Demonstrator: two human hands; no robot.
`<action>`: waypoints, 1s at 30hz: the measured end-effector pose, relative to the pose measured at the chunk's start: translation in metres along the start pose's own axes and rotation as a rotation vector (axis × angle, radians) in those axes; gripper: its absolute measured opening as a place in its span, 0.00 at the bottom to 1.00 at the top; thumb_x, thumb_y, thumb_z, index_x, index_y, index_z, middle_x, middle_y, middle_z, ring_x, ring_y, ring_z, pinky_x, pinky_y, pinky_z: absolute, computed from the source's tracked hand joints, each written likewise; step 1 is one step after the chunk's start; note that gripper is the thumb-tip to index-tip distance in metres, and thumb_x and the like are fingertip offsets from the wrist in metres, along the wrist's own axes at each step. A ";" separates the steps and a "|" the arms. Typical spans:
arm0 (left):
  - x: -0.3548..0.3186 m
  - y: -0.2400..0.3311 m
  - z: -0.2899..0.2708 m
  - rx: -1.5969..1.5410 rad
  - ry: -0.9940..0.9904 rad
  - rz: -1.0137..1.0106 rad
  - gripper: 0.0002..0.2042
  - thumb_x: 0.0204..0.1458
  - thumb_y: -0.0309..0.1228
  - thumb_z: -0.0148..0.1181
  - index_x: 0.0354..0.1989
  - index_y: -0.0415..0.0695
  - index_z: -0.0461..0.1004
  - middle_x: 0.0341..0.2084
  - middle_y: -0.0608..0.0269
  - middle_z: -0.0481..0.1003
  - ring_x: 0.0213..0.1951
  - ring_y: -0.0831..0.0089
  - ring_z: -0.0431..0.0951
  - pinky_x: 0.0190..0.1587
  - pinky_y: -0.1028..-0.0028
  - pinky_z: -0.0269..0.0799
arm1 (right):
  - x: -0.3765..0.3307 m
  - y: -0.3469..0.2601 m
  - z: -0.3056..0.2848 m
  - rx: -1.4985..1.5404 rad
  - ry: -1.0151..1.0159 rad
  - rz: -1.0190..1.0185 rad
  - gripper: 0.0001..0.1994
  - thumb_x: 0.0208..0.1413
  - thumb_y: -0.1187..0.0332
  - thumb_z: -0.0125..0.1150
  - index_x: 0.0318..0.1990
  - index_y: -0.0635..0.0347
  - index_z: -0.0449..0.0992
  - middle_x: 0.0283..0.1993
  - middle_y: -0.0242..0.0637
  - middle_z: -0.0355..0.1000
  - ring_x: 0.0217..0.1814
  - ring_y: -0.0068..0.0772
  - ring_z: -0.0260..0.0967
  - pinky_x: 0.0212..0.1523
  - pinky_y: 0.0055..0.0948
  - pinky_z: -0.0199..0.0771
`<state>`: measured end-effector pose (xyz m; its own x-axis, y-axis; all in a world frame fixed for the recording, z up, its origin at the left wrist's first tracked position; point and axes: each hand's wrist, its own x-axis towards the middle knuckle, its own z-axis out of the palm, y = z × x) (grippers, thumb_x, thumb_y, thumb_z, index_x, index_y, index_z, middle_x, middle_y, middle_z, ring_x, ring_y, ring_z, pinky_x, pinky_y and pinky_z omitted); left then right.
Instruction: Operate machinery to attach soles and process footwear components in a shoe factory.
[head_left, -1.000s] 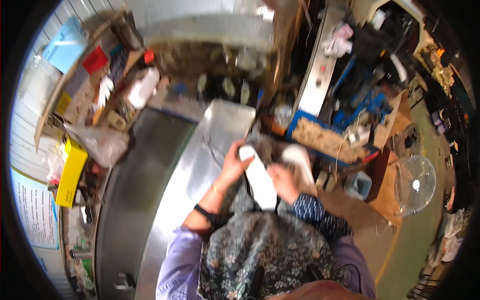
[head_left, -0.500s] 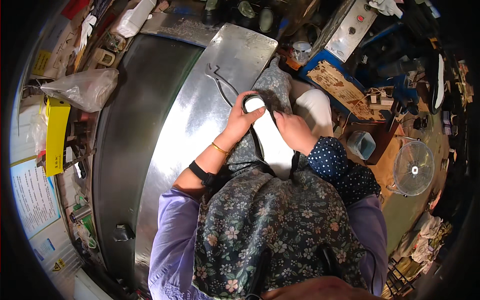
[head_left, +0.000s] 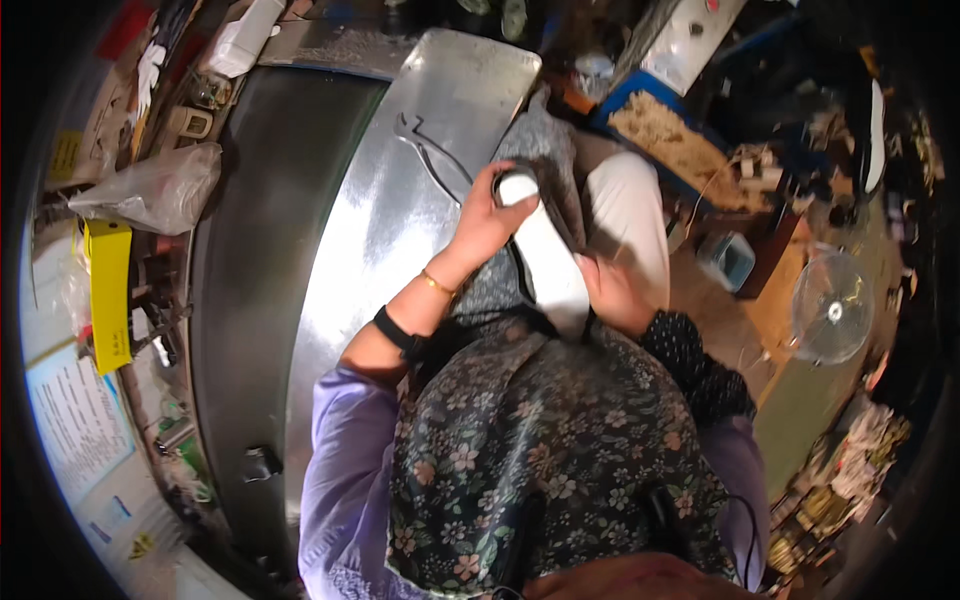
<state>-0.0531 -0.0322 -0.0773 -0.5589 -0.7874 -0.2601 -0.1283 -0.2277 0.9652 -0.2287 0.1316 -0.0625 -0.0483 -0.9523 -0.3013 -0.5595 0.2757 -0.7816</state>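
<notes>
A shoe [head_left: 550,255] with a white sole-shaped face turned up and a dark edge lies slantwise over my lap. Its narrower end points away from me. My left hand [head_left: 488,218] is wrapped round that far end, the thumb pressed on the white face. My right hand [head_left: 618,293] rests against the right side, close to the wide near end, with most fingers hidden and blurred. The near end meets my floral apron [head_left: 540,430]. On the steel bench [head_left: 370,230] left of the shoe lies a bent metal hand tool [head_left: 432,155] with long thin arms.
Left of the bench runs a dark belt [head_left: 265,200]. Beyond it are a yellow box [head_left: 107,300] and a clear plastic bag [head_left: 155,190]. On the right stand a blue-framed machine [head_left: 665,135], a small bin [head_left: 727,262] and a fan [head_left: 832,306].
My right hand has slid down the shoe's right side toward the near end. My left hand keeps its hold on the far end. The whole view has shifted slightly.
</notes>
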 end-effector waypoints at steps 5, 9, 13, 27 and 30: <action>0.014 0.024 -0.002 -0.308 -0.135 -0.006 0.27 0.55 0.29 0.63 0.62 0.37 0.63 0.49 0.59 0.74 0.52 0.70 0.74 0.57 0.69 0.68 | 0.016 0.005 -0.002 0.408 -0.012 0.083 0.27 0.71 0.53 0.41 0.63 0.71 0.65 0.60 0.54 0.70 0.65 0.41 0.66 0.63 0.33 0.63; 0.000 0.021 0.002 -0.876 0.199 -0.268 0.27 0.68 0.47 0.39 0.64 0.35 0.61 0.63 0.53 0.66 0.62 0.60 0.67 0.67 0.63 0.58 | 0.037 -0.025 -0.001 0.489 0.015 0.034 0.30 0.71 0.53 0.39 0.68 0.72 0.54 0.67 0.55 0.61 0.71 0.45 0.58 0.68 0.33 0.56; -0.003 0.013 0.004 0.780 0.537 -0.026 0.25 0.67 0.42 0.34 0.37 0.37 0.78 0.29 0.33 0.77 0.37 0.37 0.78 0.41 0.50 0.74 | 0.047 -0.054 0.020 0.292 0.104 0.030 0.32 0.71 0.55 0.40 0.69 0.75 0.48 0.51 0.67 0.71 0.54 0.64 0.70 0.54 0.43 0.69; -0.039 0.002 -0.001 0.616 0.362 0.266 0.22 0.64 0.38 0.49 0.60 0.33 0.65 0.43 0.32 0.74 0.43 0.41 0.77 0.46 0.55 0.73 | 0.046 -0.035 0.065 0.415 0.424 -0.160 0.25 0.71 0.63 0.40 0.68 0.73 0.53 0.64 0.63 0.62 0.67 0.55 0.63 0.64 0.39 0.62; -0.056 -0.001 0.008 0.233 0.453 0.243 0.24 0.64 0.40 0.50 0.60 0.31 0.65 0.48 0.36 0.74 0.50 0.52 0.77 0.54 0.63 0.71 | 0.044 -0.029 0.057 0.449 0.382 -0.187 0.24 0.71 0.63 0.42 0.66 0.73 0.57 0.64 0.60 0.63 0.66 0.50 0.64 0.64 0.36 0.63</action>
<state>-0.0279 0.0167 -0.0631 -0.1941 -0.9804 0.0350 -0.2462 0.0832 0.9656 -0.1669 0.0889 -0.0841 -0.3226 -0.9464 0.0146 -0.1880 0.0489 -0.9809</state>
